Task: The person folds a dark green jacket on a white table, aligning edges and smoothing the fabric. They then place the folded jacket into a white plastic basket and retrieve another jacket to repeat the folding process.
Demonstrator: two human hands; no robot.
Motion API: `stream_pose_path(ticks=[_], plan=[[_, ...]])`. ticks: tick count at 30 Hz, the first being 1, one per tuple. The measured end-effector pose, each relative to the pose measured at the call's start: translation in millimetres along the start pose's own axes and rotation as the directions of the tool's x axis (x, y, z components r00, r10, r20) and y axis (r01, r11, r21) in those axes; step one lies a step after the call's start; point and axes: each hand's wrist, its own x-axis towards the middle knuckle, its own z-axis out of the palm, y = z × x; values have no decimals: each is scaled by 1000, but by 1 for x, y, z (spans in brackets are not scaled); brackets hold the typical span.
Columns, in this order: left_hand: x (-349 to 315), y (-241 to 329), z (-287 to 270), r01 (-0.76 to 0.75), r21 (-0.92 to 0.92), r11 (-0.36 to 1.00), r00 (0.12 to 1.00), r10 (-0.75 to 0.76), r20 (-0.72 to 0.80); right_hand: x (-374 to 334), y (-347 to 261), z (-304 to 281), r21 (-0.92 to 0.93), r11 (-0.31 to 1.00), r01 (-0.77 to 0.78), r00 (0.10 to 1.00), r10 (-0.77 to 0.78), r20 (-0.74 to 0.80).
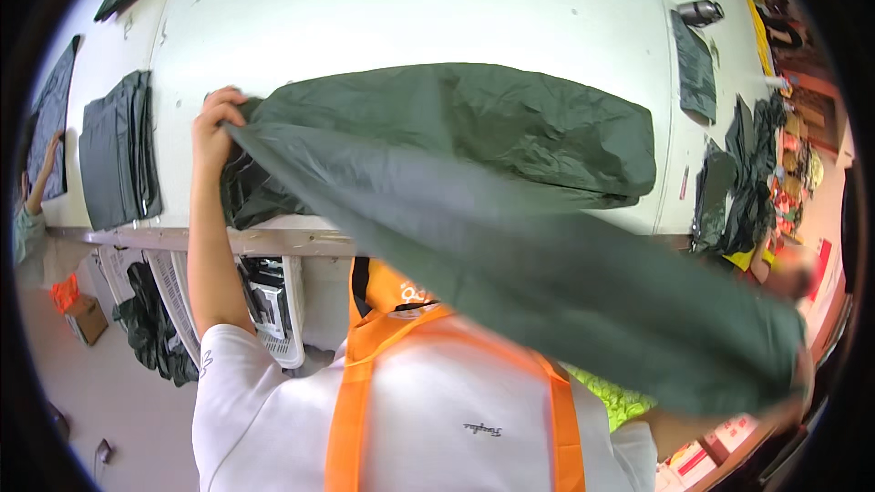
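A long dark green fabric garment piece (510,228) is stretched slantwise across my front, from the table at left to the lower right. Its left end is gripped by my left hand (221,120), fingers curled over the cloth near the table. Out at the far right, my right hand (802,378) has hold of the other end; motion blurs it, and the cloth hides most of its fingers. Beneath and beyond the raised part, more crinkled dark green fabric (547,128) lies on the white table (383,9). I cannot tell whether both parts belong to one piece.
Folded dark green stacks (118,150) lie to the left, beside another person's hand (47,164). At right are a folded piece (694,68), a metal flask (700,13) and loose dark cloth (729,182). White plastic crates (292,310) stand under the table edge.
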Motion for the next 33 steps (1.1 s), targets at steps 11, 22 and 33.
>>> stream_pose_path(ticks=[11,22,33], plan=[[-8,223,128,-32,550,835,999,15,35,-199,-70,366,262,955,-140,741,-74,668],[-33,141,163,133,374,918,991,-135,-20,-198,-54,393,96,815,-571,562,303,769],[-17,22,97,357,853,380,859,-492,-140,-278,-80,366,311,940,142,514,-338,788]])
